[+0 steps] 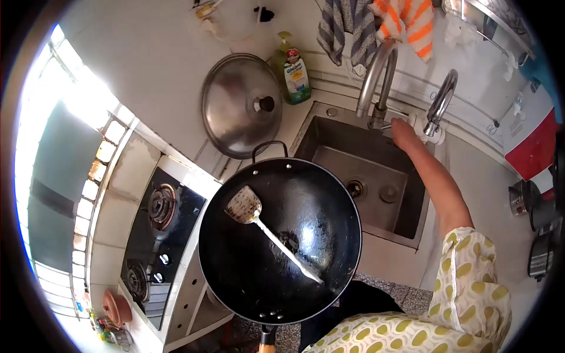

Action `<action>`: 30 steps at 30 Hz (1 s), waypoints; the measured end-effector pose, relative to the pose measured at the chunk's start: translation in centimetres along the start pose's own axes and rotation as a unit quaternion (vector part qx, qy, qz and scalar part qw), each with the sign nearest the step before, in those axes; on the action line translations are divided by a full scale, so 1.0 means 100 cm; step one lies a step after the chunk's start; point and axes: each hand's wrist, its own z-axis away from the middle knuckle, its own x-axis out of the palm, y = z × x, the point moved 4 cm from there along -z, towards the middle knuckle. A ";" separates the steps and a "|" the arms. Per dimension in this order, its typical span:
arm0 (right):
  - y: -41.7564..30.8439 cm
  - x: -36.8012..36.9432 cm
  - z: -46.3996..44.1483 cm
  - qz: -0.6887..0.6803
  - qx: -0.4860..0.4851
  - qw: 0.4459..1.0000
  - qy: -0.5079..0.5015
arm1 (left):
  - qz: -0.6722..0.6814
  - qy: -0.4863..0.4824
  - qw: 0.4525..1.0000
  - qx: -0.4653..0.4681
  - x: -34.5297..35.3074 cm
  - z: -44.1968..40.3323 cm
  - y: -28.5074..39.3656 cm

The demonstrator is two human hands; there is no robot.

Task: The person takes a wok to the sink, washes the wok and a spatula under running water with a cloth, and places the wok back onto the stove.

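Note:
My right hand (pixel 404 133) is at the base of the tall faucet (pixel 376 76), its fingers closed on the small lever at its side. A black wok (pixel 318 194) is raised in front of me, partly over the near left corner of the sink (pixel 376 165). Inside it lies a metal spatula (pixel 282 247) with brown residue on its blade. The wok's wooden-ended handle (pixel 267 347) runs out of the bottom of the view, and my left hand cannot be seen. No water shows under the spout.
A steel lid (pixel 241 100) leans on the wall beside a green dish-soap bottle (pixel 292 73). To the left is a gas stove (pixel 156 259). A second curved tap (pixel 442 100) stands right of the faucet. Striped cloths (pixel 406 23) hang above; dark pots (pixel 541 235) sit at the far right.

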 end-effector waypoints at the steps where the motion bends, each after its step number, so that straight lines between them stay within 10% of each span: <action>1: 0.001 -0.001 0.000 0.001 0.003 1.000 -0.004 | -0.011 -0.008 1.000 -0.005 0.008 -0.004 0.004; 20: -0.010 -0.011 0.009 0.010 -0.040 0.999 0.012 | -0.085 -0.194 0.971 0.112 0.052 -0.098 0.091; 21: -0.011 -0.011 0.009 0.014 -0.040 0.999 -0.001 | -0.100 -0.173 0.980 -0.016 0.059 -0.087 0.110; 25: -0.021 -0.024 0.020 0.049 -0.028 0.998 -0.005 | -0.108 -0.182 0.977 -0.005 0.054 -0.101 0.109; 27: -0.041 -0.054 0.042 0.078 -0.078 0.978 0.179 | -0.130 -0.192 0.973 -0.001 0.052 -0.105 0.109; 30: -0.092 -0.069 0.094 -0.072 -0.116 0.991 0.005 | -0.112 -0.201 0.973 -0.006 0.048 -0.110 0.108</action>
